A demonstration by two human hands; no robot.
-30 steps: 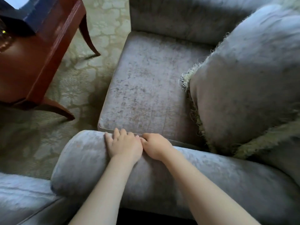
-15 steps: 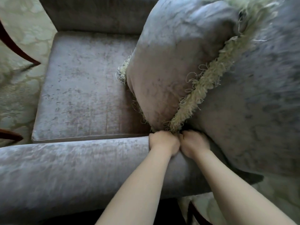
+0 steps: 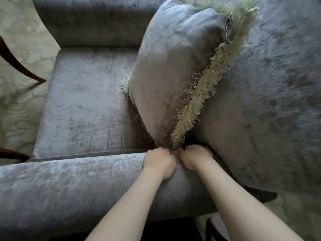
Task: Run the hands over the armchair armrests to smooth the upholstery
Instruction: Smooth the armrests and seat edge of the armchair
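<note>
The near armrest (image 3: pixel 69 188) of the grey velvet armchair runs across the lower half of the view as a padded roll. My left hand (image 3: pixel 159 162) and my right hand (image 3: pixel 194 158) lie side by side on top of it at its back end, where it meets the backrest (image 3: pixel 269 101). Both hands press on the fabric, and their fingers bend down over the armrest's inner edge, with the tips hidden in the gap. The far armrest (image 3: pixel 95 20) stretches along the top left.
A grey cushion (image 3: pixel 170 66) with pale green fringe leans on the backrest, its lower corner just beyond my fingers. The seat (image 3: pixel 86 110) lies to the left. Dark wooden table legs (image 3: pixel 19 66) stand on patterned carpet (image 3: pixel 20 32) at the far left.
Both hands have slid right along the near armrest, from its front end to the back end by the cushion. Since half a second ago they have barely moved.
</note>
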